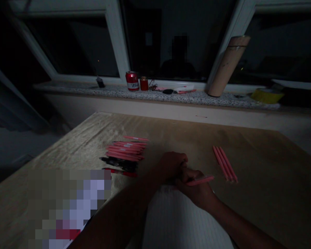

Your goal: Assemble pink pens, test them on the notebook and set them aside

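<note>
My right hand (200, 195) is closed around a pink pen (202, 180), which lies across the palm and points to the right. My left hand (172, 164) is curled against the fingers of the right one; what it pinches, if anything, is too dark to make out. Left of the hands lies a stack of pink pens (125, 150), with several black pens (120, 164) and a red pen (121, 172) below it. A single pink pen (136, 138) rests just behind the stack. On the right, a small group of pink pens (225, 164) lies side by side, slanted.
All this is on a pale covered table (171, 131). Along the granite sill (114, 92) behind stand a red can (132, 81), a small red jar (144, 83), a tall tan cylinder (228, 67) and a yellow tape roll (267, 96). The lower left is pixelated.
</note>
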Action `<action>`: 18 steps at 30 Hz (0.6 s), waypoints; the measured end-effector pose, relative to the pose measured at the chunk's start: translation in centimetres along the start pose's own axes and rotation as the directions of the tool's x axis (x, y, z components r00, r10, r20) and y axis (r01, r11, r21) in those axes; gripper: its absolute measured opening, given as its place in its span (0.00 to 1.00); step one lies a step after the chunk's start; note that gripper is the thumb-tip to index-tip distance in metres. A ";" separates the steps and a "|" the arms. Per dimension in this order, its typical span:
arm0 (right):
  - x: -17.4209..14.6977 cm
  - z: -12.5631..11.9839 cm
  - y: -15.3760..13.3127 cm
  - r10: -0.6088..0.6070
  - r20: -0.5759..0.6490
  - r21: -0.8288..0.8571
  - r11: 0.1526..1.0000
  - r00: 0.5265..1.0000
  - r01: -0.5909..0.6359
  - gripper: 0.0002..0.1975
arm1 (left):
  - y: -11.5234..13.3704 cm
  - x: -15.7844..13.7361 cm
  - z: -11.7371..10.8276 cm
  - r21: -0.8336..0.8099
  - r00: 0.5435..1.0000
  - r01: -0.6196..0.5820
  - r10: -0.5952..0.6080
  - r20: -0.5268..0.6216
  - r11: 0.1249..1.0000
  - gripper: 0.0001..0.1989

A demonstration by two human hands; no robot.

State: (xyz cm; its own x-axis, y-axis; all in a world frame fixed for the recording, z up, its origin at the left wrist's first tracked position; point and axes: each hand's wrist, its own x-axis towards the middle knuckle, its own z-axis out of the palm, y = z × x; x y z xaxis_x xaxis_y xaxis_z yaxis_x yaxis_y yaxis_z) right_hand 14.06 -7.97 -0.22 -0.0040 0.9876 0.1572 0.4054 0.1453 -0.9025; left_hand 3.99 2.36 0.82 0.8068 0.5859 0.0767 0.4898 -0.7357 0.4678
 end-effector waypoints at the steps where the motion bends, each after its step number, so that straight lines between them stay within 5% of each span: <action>1: 0.0 0.0 0.0 0.000 0.020 0.016 1.000 1.000 -0.001 0.16 | -0.1 0.0 0.1 0.008 1.000 0.001 -0.001 0.001 1.000 0.09; 18: 0.0 0.0 0.3 -0.014 0.001 0.034 0.999 1.000 0.014 0.16 | 0.1 0.0 -0.2 0.023 1.000 0.015 -0.016 0.022 1.000 0.10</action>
State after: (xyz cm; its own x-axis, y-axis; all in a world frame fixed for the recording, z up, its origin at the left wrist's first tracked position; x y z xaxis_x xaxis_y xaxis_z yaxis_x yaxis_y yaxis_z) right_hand 14.21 -7.89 -0.44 -0.0112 0.9855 0.1696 0.3742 0.1614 -0.9132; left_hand 4.00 2.37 1.02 0.8062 0.5895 0.0499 0.5093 -0.7344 0.4486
